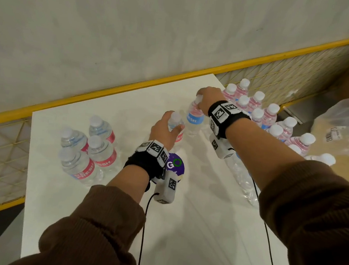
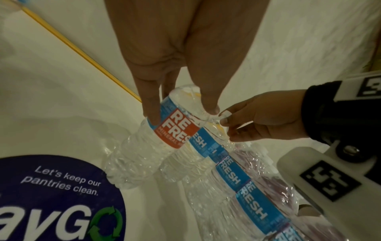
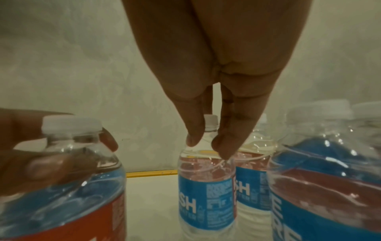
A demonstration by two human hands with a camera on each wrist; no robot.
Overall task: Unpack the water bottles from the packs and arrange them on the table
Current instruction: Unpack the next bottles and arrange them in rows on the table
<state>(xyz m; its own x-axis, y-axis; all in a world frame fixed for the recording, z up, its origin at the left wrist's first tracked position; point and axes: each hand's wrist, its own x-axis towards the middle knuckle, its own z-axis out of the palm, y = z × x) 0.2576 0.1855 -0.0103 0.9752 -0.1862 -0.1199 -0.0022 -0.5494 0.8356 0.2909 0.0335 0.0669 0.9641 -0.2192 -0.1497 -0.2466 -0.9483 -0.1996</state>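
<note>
Two clear water bottles stand close together near the middle of the white table (image 1: pixel 120 212). My left hand (image 1: pixel 167 127) grips the shoulder of the red-labelled bottle (image 1: pixel 175 117), thumb on one side and fingers on the other; in the left wrist view its fingers (image 2: pixel 151 112) lie on that bottle (image 2: pixel 173 130). My right hand (image 1: pixel 202 104) pinches the neck of the blue-labelled bottle (image 1: pixel 194 119) just below the cap. The right wrist view shows the fingertips (image 3: pixel 194 138) on that bottle (image 3: pixel 206 195). Several more bottles (image 1: pixel 271 119) stand packed together on the right.
Several bottles (image 1: pixel 91 152) stand in a group on the left of the table. A round purple sticker (image 1: pixel 177 164) lies beneath my left wrist. Crumpled clear wrap (image 1: pixel 241 178) lies under my right forearm, and a plastic-wrapped pack (image 1: pixel 343 126) sits far right. A yellow railing (image 1: pixel 109 90) borders the table.
</note>
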